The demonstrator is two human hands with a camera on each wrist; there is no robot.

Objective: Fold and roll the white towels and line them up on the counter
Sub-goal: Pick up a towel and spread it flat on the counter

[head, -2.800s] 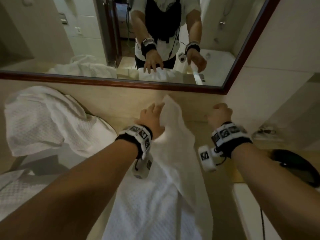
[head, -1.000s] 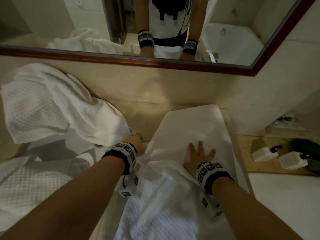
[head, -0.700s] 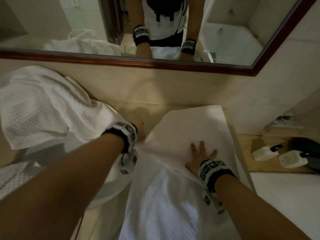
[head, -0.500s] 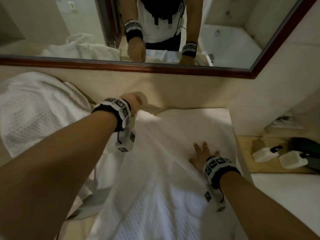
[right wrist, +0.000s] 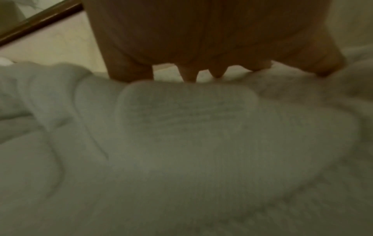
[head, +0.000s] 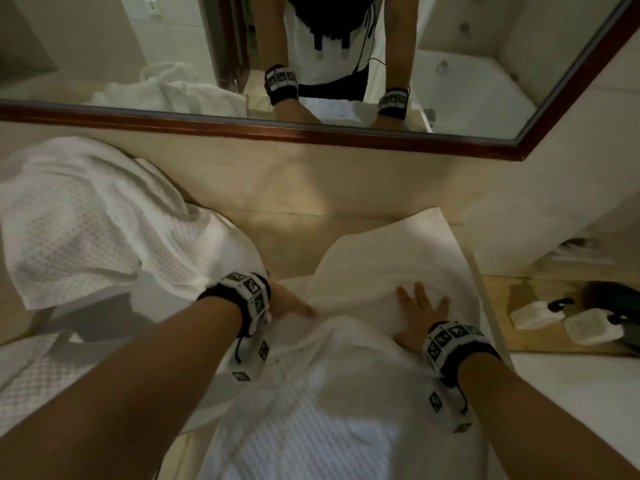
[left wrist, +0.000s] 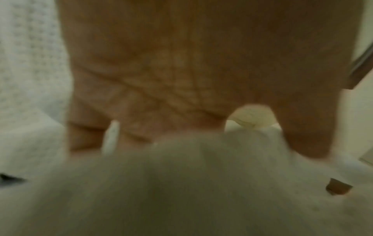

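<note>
While a white towel (head: 381, 265) lies spread on the counter (head: 287, 233) at 6 o'clock, the right hand (head: 417, 315) presses flat on it, fingers straight. At 9 o'clock from it, the left hand (head: 287, 301) touches the towel's edge with extended fingers, holding nothing.

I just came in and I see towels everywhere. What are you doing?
A person is folding a white waffle-weave towel spread on the beige stone counter below a wood-framed mirror. The right hand presses flat on the folded-over part, and the left hand smooths the fold's edge. Nothing is rolled yet. Another crumpled white towel waits on the left.
</note>
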